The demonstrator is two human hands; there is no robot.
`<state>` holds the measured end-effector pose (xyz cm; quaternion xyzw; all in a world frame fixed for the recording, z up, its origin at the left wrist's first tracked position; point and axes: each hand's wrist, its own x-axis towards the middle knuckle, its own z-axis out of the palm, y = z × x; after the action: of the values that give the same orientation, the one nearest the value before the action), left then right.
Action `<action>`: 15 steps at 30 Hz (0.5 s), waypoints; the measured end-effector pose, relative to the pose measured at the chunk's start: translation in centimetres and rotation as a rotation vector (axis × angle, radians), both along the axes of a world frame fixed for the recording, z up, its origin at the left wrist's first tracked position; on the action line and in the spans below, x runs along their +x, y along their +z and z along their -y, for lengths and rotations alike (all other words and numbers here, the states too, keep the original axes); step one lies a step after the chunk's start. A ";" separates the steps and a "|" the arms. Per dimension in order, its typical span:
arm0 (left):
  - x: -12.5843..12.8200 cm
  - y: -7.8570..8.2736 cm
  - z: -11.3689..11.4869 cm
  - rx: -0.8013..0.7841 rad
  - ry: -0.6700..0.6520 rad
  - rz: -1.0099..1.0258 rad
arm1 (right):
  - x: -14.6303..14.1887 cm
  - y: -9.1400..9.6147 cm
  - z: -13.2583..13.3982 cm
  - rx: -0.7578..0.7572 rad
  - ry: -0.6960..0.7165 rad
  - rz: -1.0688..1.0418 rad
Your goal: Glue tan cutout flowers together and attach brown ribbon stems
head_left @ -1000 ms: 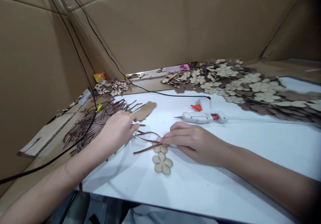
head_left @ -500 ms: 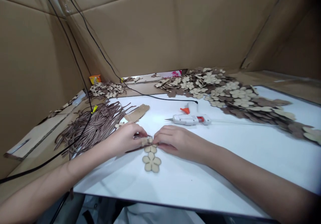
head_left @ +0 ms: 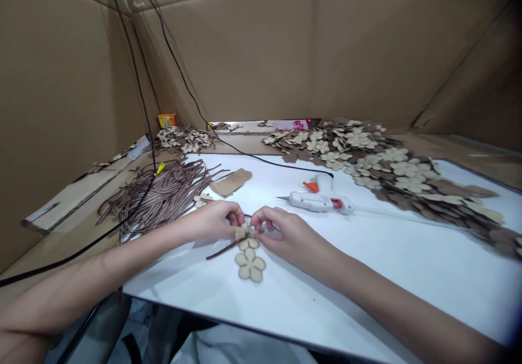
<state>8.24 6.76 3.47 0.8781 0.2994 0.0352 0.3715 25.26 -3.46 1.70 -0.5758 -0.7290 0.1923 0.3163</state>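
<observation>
My left hand (head_left: 220, 220) is closed, its fingertips pinching the left side of a small folded beige felt flower (head_left: 245, 227). At the right side of that flower, the thumb and forefinger of my right hand (head_left: 281, 230) close on its edge. A brown cord (head_left: 226, 250) runs slantwise under the folded flower, its loose end pointing to the lower left. Just below lies a flat beige felt flower (head_left: 250, 265) with five petals, and another partly covered one touches its top. My fingers hide part of the folded flower.
A white glue gun (head_left: 314, 201) lies behind my right hand on the white board (head_left: 326, 309). Brown cords (head_left: 163, 195) are heaped at the left. Felt flowers (head_left: 391, 157) pile up at the back right. A cardboard scrap (head_left: 231, 182) and a black cable (head_left: 253, 157) lie behind.
My hands have lifted and loosened a little from the folded flower. The brown cord's end now shows at the lower left. The whole view has shifted slightly.
</observation>
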 end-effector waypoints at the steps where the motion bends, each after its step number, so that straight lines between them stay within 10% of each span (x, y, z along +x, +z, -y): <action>1: 0.0 0.1 0.0 -0.014 -0.006 0.004 | 0.0 -0.1 0.0 -0.022 -0.013 -0.049; 15: -0.3 1.6 0.0 -0.114 -0.065 0.000 | 0.0 0.1 -0.3 -0.291 -0.020 -0.726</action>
<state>7.97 6.76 5.03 0.8648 0.2721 0.0058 0.4220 25.30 -3.12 1.80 -0.5162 -0.5291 0.4818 0.4705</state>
